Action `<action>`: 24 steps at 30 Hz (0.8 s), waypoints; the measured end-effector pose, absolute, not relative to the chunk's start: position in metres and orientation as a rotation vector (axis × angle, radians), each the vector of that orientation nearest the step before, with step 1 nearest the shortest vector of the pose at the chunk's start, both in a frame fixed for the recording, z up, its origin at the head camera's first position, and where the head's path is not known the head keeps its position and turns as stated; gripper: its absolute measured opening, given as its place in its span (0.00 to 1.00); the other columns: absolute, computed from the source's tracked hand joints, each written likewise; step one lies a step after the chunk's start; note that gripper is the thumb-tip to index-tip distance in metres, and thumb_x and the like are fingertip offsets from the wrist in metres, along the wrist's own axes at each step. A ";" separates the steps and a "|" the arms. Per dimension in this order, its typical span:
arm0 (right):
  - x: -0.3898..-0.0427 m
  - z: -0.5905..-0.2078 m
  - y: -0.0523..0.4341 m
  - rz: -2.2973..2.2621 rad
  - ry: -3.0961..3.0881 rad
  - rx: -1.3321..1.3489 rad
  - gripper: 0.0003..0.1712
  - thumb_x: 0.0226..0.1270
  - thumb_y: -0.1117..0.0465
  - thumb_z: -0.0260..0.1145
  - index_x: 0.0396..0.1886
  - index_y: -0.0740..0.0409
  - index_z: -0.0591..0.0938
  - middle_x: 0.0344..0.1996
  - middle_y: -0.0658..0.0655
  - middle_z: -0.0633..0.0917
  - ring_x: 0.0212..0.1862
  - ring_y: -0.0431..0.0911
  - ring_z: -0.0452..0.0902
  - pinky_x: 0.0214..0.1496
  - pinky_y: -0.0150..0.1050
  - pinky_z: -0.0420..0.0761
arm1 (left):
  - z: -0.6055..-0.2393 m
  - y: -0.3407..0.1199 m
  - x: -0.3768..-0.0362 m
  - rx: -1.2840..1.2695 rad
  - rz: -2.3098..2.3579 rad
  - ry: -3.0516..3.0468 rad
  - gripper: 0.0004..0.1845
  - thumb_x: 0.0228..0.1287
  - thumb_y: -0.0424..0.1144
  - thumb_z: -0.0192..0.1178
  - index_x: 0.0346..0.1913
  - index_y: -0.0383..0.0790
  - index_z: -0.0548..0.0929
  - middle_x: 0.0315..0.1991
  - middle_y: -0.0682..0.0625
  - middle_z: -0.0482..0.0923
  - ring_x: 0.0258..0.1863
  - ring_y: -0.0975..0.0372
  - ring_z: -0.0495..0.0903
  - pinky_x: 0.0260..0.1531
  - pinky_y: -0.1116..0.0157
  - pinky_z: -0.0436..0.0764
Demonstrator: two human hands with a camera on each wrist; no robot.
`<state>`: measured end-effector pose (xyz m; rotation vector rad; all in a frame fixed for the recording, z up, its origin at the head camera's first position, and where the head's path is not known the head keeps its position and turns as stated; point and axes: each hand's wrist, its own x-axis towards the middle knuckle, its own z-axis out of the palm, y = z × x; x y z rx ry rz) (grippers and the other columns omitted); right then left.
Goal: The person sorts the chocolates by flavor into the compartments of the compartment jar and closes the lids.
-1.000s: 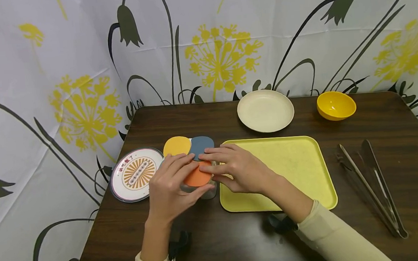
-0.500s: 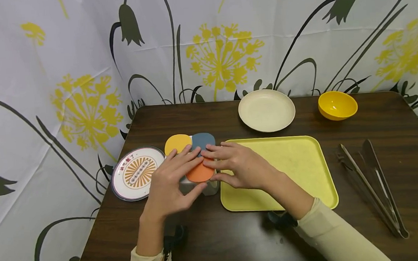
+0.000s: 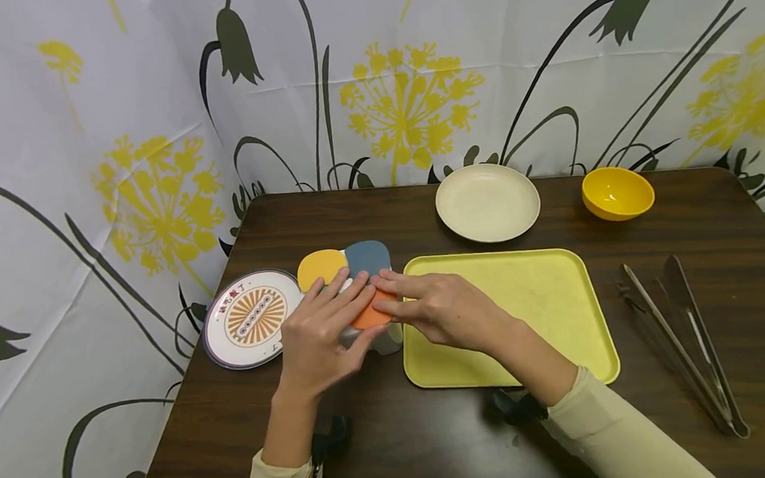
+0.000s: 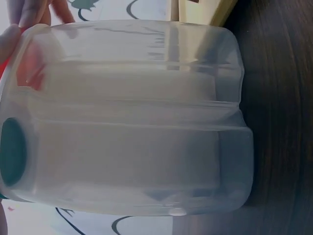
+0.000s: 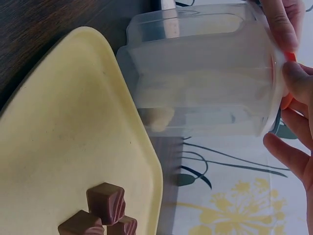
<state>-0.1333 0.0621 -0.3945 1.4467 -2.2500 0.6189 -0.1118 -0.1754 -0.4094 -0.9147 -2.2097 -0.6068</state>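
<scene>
A tall see-through plastic container (image 4: pixel 127 156) stands upright at the yellow tray's left edge. Its top carries rounded caps in several colours: yellow (image 3: pixel 320 265), blue (image 3: pixel 367 257), orange (image 3: pixel 369 317) and teal (image 4: pixel 13 152). My left hand (image 3: pixel 325 332) lies over the top from the left with fingers extended, covering part of it, its thumb by the orange cap. From the right, fingers of my right hand (image 3: pixel 450 308) rest on the orange cap. Pale contents (image 5: pixel 161 115) show low inside the container in the right wrist view.
Right of the container lies the yellow tray (image 3: pixel 541 317); several chocolates (image 5: pixel 106 203) sit on it in the right wrist view. A patterned plate (image 3: pixel 255 318) stands left. Behind are a cream plate (image 3: pixel 488 202) and a yellow bowl (image 3: pixel 617 194). Metal tongs (image 3: pixel 680 351) lie far right.
The container's top has turned slightly, the orange cap going right and the yellow one left. My left hand has moved right, its thumb closer in; my right fingers reach further over the orange cap.
</scene>
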 end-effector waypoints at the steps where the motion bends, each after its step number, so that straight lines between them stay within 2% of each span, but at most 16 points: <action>1: -0.133 -0.395 0.062 0.628 -2.249 1.449 0.25 0.64 0.62 0.69 0.61 0.54 0.80 0.64 0.57 0.76 0.66 0.45 0.70 0.56 0.41 0.78 | -0.410 -0.175 -0.111 -0.911 -0.597 -2.204 0.28 0.64 0.59 0.60 0.55 0.41 0.85 0.54 0.47 0.82 0.59 0.50 0.77 0.57 0.42 0.72; 10: -0.134 -0.395 0.062 0.645 -2.245 1.458 0.25 0.64 0.63 0.69 0.62 0.54 0.80 0.64 0.57 0.76 0.67 0.45 0.69 0.57 0.41 0.78 | -0.411 -0.174 -0.112 -0.914 -0.507 -2.170 0.28 0.67 0.60 0.56 0.54 0.40 0.86 0.53 0.46 0.82 0.57 0.49 0.78 0.55 0.42 0.73; 17: -0.134 -0.389 0.060 0.705 -2.227 1.452 0.23 0.63 0.64 0.70 0.59 0.54 0.83 0.59 0.55 0.81 0.64 0.44 0.72 0.59 0.39 0.76 | -0.411 -0.172 -0.113 -0.883 -0.539 -2.121 0.27 0.69 0.59 0.54 0.53 0.40 0.86 0.51 0.46 0.84 0.54 0.49 0.81 0.52 0.41 0.75; 24: -0.134 -0.387 0.060 0.782 -2.249 1.423 0.21 0.68 0.63 0.66 0.61 0.53 0.82 0.59 0.55 0.81 0.61 0.44 0.76 0.55 0.39 0.79 | -0.410 -0.170 -0.111 -0.812 -0.571 -2.153 0.27 0.69 0.60 0.53 0.55 0.41 0.86 0.51 0.48 0.84 0.55 0.52 0.80 0.54 0.43 0.75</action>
